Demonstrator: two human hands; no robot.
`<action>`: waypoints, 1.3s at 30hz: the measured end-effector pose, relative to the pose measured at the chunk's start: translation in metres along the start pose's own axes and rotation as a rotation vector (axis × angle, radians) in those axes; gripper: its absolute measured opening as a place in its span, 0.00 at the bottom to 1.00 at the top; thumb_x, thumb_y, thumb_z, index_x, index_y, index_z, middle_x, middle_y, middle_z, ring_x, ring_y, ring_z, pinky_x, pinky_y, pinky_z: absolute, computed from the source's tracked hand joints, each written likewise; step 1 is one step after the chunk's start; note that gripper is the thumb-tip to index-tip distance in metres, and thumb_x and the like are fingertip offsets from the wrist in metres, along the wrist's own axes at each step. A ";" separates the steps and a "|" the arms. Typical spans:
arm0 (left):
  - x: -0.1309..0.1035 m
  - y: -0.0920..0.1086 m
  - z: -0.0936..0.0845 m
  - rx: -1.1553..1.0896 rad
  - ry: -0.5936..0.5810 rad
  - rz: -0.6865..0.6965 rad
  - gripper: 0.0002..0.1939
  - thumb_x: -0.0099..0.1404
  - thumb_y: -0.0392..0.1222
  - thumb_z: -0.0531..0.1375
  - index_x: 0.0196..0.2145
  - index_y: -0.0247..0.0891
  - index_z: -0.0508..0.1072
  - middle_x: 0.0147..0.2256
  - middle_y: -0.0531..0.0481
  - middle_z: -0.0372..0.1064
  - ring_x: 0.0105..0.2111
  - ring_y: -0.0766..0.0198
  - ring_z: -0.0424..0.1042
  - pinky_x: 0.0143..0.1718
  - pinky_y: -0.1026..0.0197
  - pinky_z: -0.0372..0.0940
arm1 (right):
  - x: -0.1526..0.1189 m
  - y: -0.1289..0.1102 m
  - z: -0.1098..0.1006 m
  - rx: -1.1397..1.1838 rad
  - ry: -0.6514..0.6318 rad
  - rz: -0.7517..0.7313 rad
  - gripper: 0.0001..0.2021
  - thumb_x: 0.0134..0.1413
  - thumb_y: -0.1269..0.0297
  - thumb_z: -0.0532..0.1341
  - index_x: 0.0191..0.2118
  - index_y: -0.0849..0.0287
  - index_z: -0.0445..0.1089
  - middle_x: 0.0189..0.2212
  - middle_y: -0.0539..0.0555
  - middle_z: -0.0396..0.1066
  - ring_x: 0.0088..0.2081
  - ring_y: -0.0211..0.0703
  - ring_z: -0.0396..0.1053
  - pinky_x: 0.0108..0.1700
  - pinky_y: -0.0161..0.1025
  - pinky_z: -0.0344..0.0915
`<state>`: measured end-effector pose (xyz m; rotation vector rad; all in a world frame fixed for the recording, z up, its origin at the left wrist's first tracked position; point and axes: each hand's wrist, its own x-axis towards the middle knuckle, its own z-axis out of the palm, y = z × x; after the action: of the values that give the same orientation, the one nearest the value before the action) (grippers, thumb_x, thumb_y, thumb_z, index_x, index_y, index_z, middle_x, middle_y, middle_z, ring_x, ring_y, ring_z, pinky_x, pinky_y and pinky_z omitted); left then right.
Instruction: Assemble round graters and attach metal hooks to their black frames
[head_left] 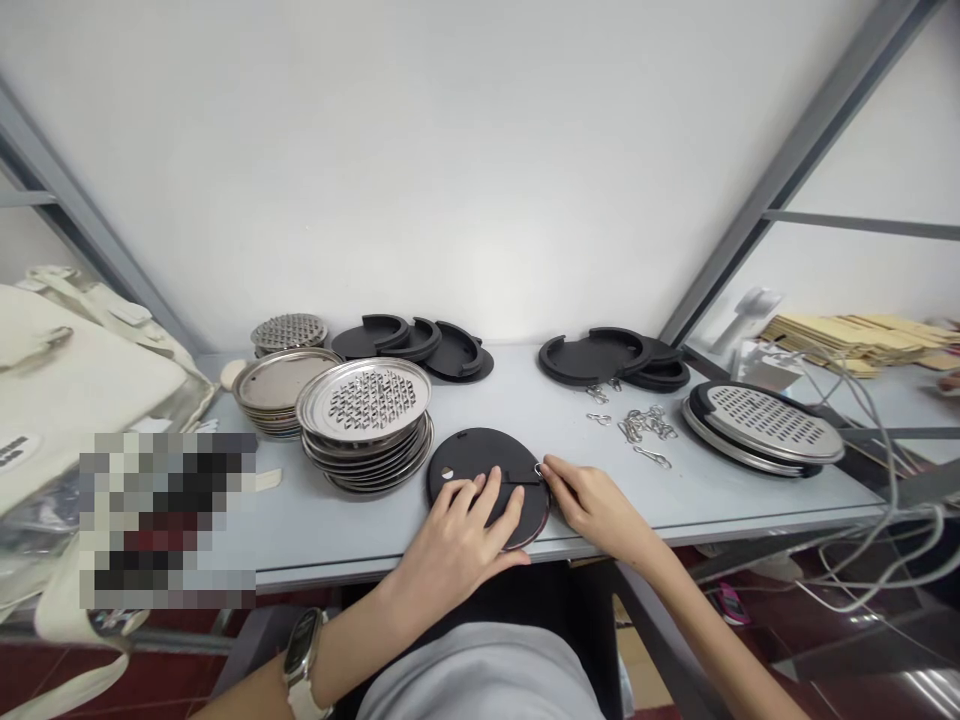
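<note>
A round black disc (469, 450) with a small hole lies at the front edge of the table. Spread across its top are the fingers of my left hand (461, 530), with the thumb by its near rim. My right hand (589, 500) is closed in a pinch on a small wire clip (538, 470) at the disc's right edge. Loose metal clips (649, 425) lie in a small heap to the right. Left of the disc stands a stack of round metal grater plates (367, 400), the top one with raised teeth.
Further left are a pile of plain metal plates (285, 378) and another grater stack (289, 330). Black ring-edged holders (450, 350) lie along the wall, with more black holders (592, 357) to the right. A grater on a black base (772, 425) sits far right, near white cables (889, 480).
</note>
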<state>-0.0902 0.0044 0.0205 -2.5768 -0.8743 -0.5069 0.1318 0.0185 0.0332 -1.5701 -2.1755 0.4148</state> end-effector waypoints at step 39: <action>-0.001 -0.001 0.001 -0.015 0.000 -0.009 0.30 0.69 0.58 0.49 0.61 0.36 0.59 0.58 0.36 0.59 0.53 0.50 0.63 0.53 0.49 0.57 | -0.007 -0.003 0.006 -0.157 0.049 0.049 0.13 0.66 0.63 0.44 0.31 0.55 0.58 0.20 0.49 0.67 0.22 0.42 0.67 0.27 0.36 0.50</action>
<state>-0.0914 0.0047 0.0195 -2.5873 -0.8853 -0.5174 0.1285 0.0110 0.0285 -1.7010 -2.1812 0.2220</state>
